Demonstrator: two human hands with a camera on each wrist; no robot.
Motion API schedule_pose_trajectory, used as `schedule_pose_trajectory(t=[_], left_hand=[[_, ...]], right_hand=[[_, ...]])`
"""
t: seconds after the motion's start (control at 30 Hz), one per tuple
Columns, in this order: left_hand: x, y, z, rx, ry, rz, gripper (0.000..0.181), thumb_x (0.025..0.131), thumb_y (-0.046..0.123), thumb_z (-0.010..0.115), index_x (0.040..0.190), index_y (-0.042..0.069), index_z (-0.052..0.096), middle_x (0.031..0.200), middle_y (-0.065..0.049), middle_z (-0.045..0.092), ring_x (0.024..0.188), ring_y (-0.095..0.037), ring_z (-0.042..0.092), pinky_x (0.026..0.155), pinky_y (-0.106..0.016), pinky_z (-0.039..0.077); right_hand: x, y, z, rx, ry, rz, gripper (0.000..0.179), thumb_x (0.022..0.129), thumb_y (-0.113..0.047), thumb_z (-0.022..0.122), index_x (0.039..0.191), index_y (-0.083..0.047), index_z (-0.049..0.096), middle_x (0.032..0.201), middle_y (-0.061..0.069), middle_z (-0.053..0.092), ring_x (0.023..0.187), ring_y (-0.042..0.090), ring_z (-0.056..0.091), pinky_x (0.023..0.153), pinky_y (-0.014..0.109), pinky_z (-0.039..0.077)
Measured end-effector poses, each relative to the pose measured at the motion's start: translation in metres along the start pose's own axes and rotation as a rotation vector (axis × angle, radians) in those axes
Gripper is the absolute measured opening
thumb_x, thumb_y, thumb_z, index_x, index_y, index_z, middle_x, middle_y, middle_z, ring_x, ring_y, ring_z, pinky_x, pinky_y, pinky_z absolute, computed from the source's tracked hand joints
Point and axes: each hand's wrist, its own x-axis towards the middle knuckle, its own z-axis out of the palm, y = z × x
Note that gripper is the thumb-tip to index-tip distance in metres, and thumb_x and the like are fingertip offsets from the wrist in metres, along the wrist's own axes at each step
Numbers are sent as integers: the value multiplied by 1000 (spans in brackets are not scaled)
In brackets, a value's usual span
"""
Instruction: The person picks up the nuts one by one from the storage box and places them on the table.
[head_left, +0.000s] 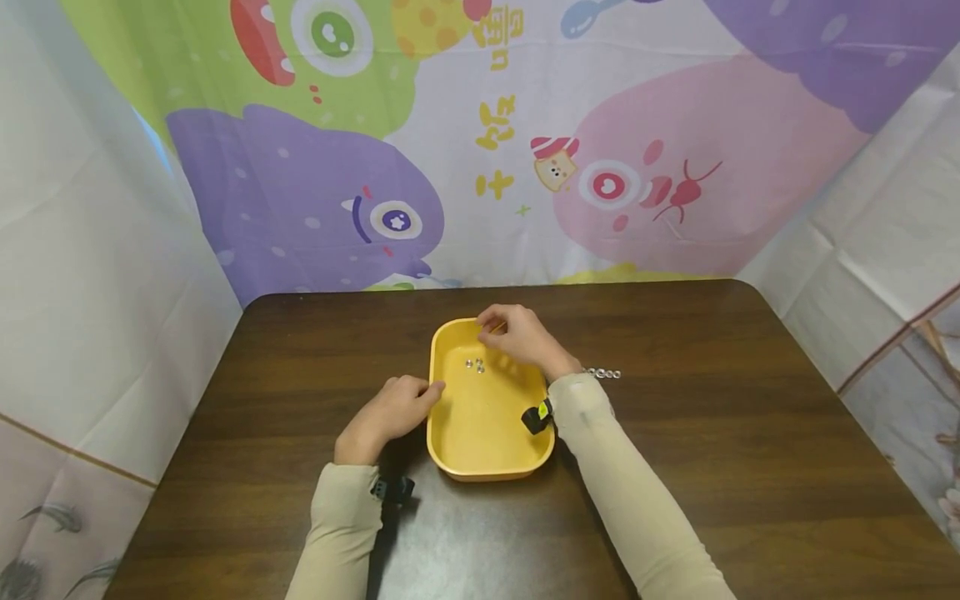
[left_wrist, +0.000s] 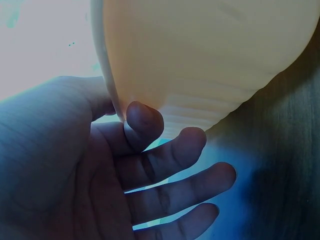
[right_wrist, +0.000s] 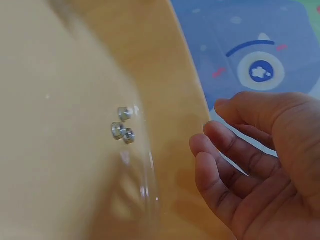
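A yellow plastic tray (head_left: 491, 433) with a tall wall stands on the table. My left hand (head_left: 393, 410) grips its left rim, thumb on the inside and index finger against the outer wall (left_wrist: 200, 55); the other fingers are spread below. Three small silver ring-shaped metal pieces (right_wrist: 124, 127) lie close together on the tray floor towards the far end. Over the tray's far right part hovers my right hand (head_left: 521, 333), fingers loosely bent. In the right wrist view its thumb and fingertips are apart with nothing visible between them.
Several more silver rings (head_left: 611, 374) lie in a row on the brown table (head_left: 697, 433), just right of the right wrist and partly hidden by it. A cartoon-printed cloth (head_left: 465, 167) hangs behind the table's far edge.
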Motion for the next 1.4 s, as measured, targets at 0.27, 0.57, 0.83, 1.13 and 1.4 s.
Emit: schedule_pose_trajectory(t=[0.27,0.57,0.83,1.13,1.4], left_hand=[[0,-1,0,0,6,15,46,108,36,46,69,12,56,61,1,42,55,-14,40,57,-28,34],[1,1,2,0,0,17,46,108,37,46,70,12,56,62,1,42,55,-15,41,58,-28,35],[0,1,0,-12,1,14,47,108,36,46,69,12,54,61,0,41,55,-15,40,57,-28,35],[0,0,-2,-14,-3,12,45,108,36,46,72,11,59,62,0,41,56,-16,41,58,-29,36],[-1,-1,-1,-11,-1,10,46,108,36,47,71,11,58,62,0,41,56,-15,41,57,-29,35]], right_hand=[[6,-3,10,-65,-137,49,28,96,-15,72,121,-3,70,107,9,72,97,21,67,82,31,56],[12,-4,17,-193,-248,23,24,96,-10,69,118,-1,72,100,9,72,72,14,60,71,24,50],[16,-4,26,-256,-287,8,19,96,-9,70,113,-1,74,94,8,71,72,13,57,71,24,47],[19,-6,29,-332,-307,-37,13,97,-6,67,107,-2,75,97,8,70,77,14,56,74,26,46],[19,-6,32,-371,-317,-54,14,98,-4,64,105,-4,76,100,8,72,76,14,57,73,25,46]])
